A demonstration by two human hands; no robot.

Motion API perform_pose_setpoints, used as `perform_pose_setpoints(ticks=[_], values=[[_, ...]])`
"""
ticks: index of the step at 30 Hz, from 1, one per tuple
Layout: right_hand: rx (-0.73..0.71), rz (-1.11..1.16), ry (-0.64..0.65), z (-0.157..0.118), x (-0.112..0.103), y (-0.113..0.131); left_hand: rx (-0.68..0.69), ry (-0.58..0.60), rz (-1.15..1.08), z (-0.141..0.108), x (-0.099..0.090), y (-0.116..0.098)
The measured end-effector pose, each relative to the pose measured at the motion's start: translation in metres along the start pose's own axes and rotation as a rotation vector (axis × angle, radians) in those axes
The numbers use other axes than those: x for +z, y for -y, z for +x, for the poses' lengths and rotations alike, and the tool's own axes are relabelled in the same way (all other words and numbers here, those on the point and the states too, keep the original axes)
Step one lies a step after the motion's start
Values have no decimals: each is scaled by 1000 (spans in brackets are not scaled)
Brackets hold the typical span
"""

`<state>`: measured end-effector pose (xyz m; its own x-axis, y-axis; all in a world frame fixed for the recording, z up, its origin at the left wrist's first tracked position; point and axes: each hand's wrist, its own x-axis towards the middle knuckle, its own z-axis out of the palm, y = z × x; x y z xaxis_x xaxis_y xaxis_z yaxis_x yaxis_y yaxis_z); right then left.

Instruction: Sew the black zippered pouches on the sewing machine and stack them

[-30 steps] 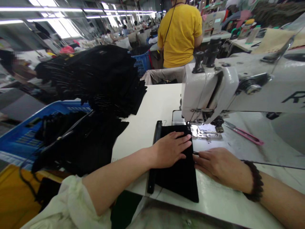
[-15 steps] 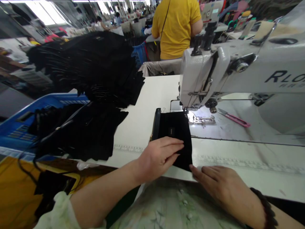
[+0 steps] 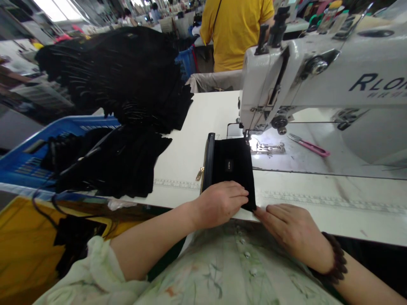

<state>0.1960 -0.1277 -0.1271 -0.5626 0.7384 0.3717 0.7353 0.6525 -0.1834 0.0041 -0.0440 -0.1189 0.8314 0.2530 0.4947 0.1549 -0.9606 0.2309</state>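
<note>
A black fabric pouch (image 3: 235, 154) lies flat on the white sewing table. A small label shows on it, and a zipper with a gold pull (image 3: 199, 173) runs along its left side. Its far right corner is at the needle of the sewing machine (image 3: 270, 84). My left hand (image 3: 221, 203) rests on the near part of the pouch, fingers stretched out flat and covering some of it. At the near right corner, my right hand (image 3: 289, 228) has the cloth edge between thumb and forefinger; the thumb is partly hidden.
Left of the pouch, tall stacks of black pieces (image 3: 117, 80) stand over a blue basket (image 3: 19, 169). Pink-handled snips (image 3: 310, 146) lie right of the needle on the machine bed. A yellow bin (image 3: 25, 250) is at lower left. Beyond the table stands a person in yellow (image 3: 238, 34).
The view has tilted down, so the scene sits higher. My left hand has slid slightly toward me and right over the pouch, leaving the zipper pull more visible. My right hand stays at the corner.
</note>
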Motion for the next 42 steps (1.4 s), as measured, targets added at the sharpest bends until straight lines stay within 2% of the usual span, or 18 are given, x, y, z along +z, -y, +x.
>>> perform_pose_setpoints(ticks=[11, 20, 27, 33, 39, 42], values=[[-3, -22, -63, 0, 3, 2, 15, 29, 67, -1, 1, -2], [-31, -2, -34, 3, -1, 2, 61, 237, 161, 2, -4, -5], [8, 1, -46, 2, -1, 2, 172, 355, 233, 5, -5, -7], [132, 7, -146, 0, 0, 7, 125, 232, 166, 0, 1, 0], [10, 2, -194, 12, -2, 4, 42, 63, 159, -1, -7, -4], [-11, 60, -175, 16, -7, 1, 59, 10, 122, -1, -13, -6]])
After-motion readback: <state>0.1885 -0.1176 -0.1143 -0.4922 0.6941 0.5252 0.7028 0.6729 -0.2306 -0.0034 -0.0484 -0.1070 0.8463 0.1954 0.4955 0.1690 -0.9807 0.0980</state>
